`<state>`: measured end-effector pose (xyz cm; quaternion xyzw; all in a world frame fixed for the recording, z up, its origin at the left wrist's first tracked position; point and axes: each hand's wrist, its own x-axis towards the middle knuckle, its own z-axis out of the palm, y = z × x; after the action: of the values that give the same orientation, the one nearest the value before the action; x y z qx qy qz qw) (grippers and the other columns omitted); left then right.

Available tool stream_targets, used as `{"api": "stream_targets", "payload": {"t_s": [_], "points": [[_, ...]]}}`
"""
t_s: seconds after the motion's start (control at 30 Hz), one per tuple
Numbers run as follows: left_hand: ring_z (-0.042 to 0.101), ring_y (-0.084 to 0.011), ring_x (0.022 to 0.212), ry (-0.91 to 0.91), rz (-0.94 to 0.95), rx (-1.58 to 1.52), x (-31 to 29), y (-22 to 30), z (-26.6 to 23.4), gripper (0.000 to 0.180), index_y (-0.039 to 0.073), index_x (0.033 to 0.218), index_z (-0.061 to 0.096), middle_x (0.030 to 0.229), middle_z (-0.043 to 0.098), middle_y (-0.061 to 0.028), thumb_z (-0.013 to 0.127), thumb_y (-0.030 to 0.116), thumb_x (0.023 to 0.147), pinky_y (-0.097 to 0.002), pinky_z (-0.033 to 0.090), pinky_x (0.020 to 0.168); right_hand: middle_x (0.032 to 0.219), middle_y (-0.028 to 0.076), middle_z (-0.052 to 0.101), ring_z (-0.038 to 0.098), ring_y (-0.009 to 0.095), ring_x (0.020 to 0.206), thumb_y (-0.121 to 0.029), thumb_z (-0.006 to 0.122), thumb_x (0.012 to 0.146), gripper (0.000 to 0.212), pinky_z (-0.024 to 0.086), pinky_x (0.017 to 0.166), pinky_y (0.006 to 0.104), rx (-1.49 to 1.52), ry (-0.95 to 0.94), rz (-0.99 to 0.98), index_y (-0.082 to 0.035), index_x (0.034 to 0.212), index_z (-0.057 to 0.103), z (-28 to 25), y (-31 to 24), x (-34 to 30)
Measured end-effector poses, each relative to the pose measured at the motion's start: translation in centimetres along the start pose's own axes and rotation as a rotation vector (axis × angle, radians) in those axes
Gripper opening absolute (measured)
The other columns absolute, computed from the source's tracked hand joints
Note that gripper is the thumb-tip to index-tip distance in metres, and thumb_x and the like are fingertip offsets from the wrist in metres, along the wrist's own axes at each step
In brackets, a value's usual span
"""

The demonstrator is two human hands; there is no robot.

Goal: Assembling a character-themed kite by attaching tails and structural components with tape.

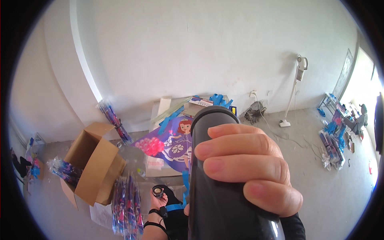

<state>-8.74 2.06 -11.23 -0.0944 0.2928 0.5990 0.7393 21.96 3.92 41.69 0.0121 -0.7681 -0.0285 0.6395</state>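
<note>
Very near the camera, my right hand [250,168] is wrapped round a large black bottle [216,200], its rounded rimmed end pointing up and away. The bottle hides much of the lower middle of the view. Lower down on the left, my left hand [159,201] holds a small round black lid [158,192] with a pale centre, fingers curled about it. A dark device on a strap [163,212] sits at the left wrist. Beyond both hands, a purple printed sheet [176,140] with a cartoon princess and a pink bunch lies on a low board-topped table [160,172].
An open cardboard box [98,172] stands at the left, with plastic-wrapped bundles [127,204] in and around it. Blue strips [218,100] lie at the table's far edge. A stick vacuum [294,88] leans against the back wall, and more bundles [332,146] lie at the right.
</note>
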Motion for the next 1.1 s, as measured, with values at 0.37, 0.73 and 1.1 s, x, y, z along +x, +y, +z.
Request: {"api": "stream_targets", "payload": {"t_s": [0.37,0.73,1.1], "points": [[0.052,-0.0202,0.056,0.043,-0.022,-0.009,-0.2,0.1,0.4,0.071,0.005,0.099,0.063,0.065,0.059,-0.0104,0.043,0.071,0.083,-0.0293,0.045,0.054,0.099,0.016,0.063,0.065,0.033,0.085,-0.017,0.058,0.088,0.032,0.052,0.080,0.0495,0.033,-0.012,0.037,-0.011,0.114,0.041,0.2,0.2,0.0],[0.052,-0.0206,0.055,-0.010,-0.024,-0.058,0.0,-0.1,-0.4,0.072,0.006,0.103,0.063,0.065,0.057,-0.0110,0.046,0.072,0.081,-0.0295,0.046,0.052,0.098,0.018,0.062,0.065,0.036,0.084,-0.011,0.079,0.069,0.058,0.052,0.078,0.0505,0.163,-0.022,0.148,-0.009,0.111,0.040,1.9,0.7,-3.1],[0.052,-0.0202,0.059,0.094,0.080,0.063,-1.0,-0.4,2.5,0.070,0.005,0.109,0.061,0.069,0.058,-0.0108,0.044,0.069,0.085,-0.0297,0.045,0.055,0.098,0.025,0.062,0.065,0.036,0.083,-0.004,0.074,0.071,0.045,0.056,0.073,0.0426,0.270,0.041,0.375,0.007,0.107,0.050,4.1,0.5,-9.9]]}}
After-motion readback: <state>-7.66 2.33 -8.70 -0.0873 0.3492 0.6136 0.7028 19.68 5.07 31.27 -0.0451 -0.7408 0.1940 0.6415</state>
